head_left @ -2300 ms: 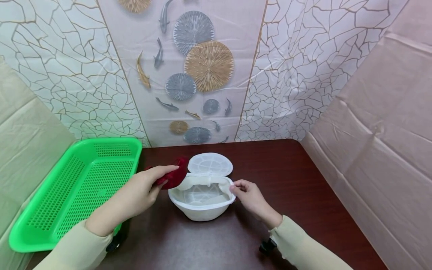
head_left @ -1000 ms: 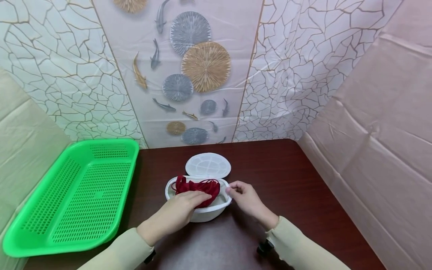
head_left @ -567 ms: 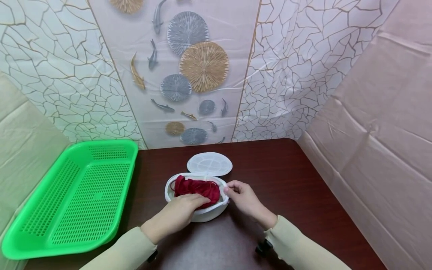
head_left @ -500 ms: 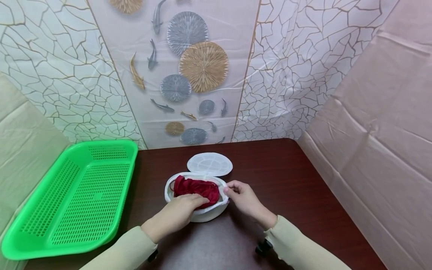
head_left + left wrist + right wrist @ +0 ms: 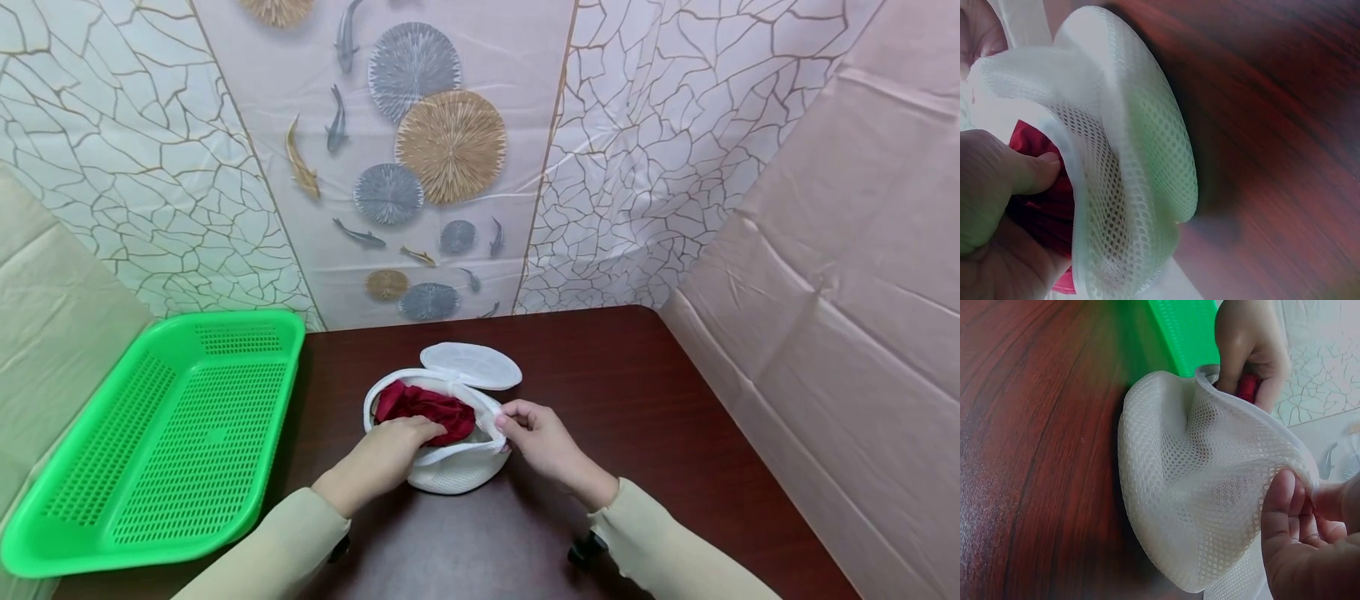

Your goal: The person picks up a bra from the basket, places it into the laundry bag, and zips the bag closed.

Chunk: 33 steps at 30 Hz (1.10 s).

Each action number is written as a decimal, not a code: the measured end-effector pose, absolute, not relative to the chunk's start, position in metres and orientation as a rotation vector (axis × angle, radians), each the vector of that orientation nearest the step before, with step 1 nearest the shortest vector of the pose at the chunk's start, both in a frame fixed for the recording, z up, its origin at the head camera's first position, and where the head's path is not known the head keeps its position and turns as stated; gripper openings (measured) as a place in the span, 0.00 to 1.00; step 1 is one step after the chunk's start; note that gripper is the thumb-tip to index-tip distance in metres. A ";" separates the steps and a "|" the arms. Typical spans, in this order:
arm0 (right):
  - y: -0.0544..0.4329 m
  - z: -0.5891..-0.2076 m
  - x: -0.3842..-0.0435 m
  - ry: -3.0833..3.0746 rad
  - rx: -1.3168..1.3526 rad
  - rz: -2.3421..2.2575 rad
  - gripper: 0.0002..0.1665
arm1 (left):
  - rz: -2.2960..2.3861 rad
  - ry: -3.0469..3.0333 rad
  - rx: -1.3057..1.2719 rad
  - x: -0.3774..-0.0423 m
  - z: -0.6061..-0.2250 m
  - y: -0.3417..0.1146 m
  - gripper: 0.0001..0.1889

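Observation:
A white mesh laundry bag (image 5: 453, 473) stands on the table with its round lid (image 5: 476, 365) folded back behind it. Inside lies a dark red garment (image 5: 426, 407) of bunched cloth. My left hand (image 5: 382, 458) reaches over the bag's front-left rim and grips the garment between thumb and fingers, as the left wrist view shows with the red cloth (image 5: 1038, 140) under the thumb. At the bag's right end, my right hand (image 5: 551, 450) pinches the rim, pulling it outward; in the right wrist view the mesh wall (image 5: 1210, 481) stretches toward these fingers. The garment's lower part is hidden.
A large green plastic basket (image 5: 217, 437) sits at the left of the dark wooden table (image 5: 600, 367). Patterned cloth (image 5: 450, 150) hangs behind the table, and plain cloth (image 5: 847, 275) hangs along the right side.
My left hand has brought the red garment from the bag's left into the bag, then shifted slightly left. The right hand keeps hold of the rim, which is now pulled out of shape; the lid has tilted.

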State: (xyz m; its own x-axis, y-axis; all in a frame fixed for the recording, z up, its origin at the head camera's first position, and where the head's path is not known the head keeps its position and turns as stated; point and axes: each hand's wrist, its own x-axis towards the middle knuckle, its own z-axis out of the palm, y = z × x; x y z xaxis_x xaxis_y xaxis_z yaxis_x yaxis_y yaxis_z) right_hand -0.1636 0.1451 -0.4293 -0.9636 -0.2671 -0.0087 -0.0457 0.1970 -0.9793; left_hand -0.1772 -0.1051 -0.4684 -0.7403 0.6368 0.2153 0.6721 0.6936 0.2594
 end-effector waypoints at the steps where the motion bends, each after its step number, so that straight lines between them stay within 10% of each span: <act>1: 0.145 -0.429 -0.164 2.280 -0.300 -1.864 0.08 | -0.487 -2.797 -1.075 -0.178 -0.469 -0.106 0.19; 18: 0.157 -0.465 -0.185 2.215 -0.258 -1.926 0.10 | -0.627 -2.765 -1.167 -0.168 -0.451 -0.112 0.23; 33: 0.155 -0.466 -0.184 2.229 -0.280 -1.918 0.11 | -0.839 -2.592 -0.612 -0.184 -0.442 -0.144 0.31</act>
State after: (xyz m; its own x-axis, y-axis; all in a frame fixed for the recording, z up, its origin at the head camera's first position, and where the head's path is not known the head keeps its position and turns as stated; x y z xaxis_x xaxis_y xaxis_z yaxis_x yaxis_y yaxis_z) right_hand -0.1839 0.1550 -0.4664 -0.9647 -0.2628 -0.0184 -0.0210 0.1462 -0.9890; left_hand -0.1840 -0.1442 -0.4415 -0.8464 0.2918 0.4454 0.4975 0.7316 0.4661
